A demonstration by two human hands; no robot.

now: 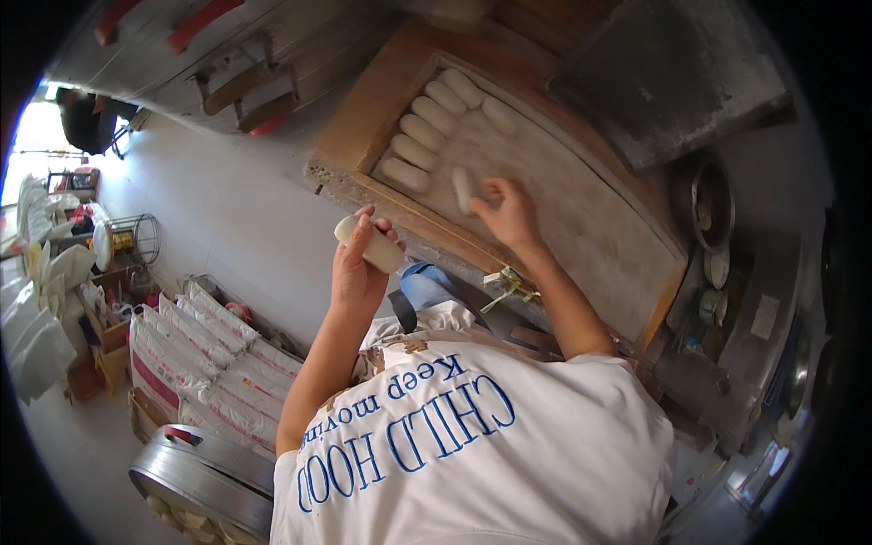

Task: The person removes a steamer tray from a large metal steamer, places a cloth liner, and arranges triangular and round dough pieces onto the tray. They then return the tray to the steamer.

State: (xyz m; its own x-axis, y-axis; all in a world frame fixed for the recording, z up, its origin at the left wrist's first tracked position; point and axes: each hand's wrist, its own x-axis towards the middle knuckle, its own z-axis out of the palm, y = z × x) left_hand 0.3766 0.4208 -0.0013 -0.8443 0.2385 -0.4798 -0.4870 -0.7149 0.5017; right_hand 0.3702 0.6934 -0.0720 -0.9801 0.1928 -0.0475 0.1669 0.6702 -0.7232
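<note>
My left hand (361, 279) is wrapped around a pale, smooth, dough-like roll (383, 253), held off the near left edge of a wooden work board (579, 231). Over the board, my right hand (509, 214) has its thumb and fingers apart, with nothing seen between them. Its thumb lies close beside a loose roll (463, 191); whether they touch I cannot tell. Several similar rolls (415, 151) lie side by side along the board's left end. One more roll (499, 116) rests apart from that row, near the far edge.
A raised wooden rim (422, 214) borders the board. Beyond it stands a dark flat slab (671, 82); a round metal pan (713, 204) sits to the right. Stacked printed sacks (204, 347) and a metal steamer (211, 470) stand at left. A wooden-handled lid or cover (238, 88) is at upper left.
</note>
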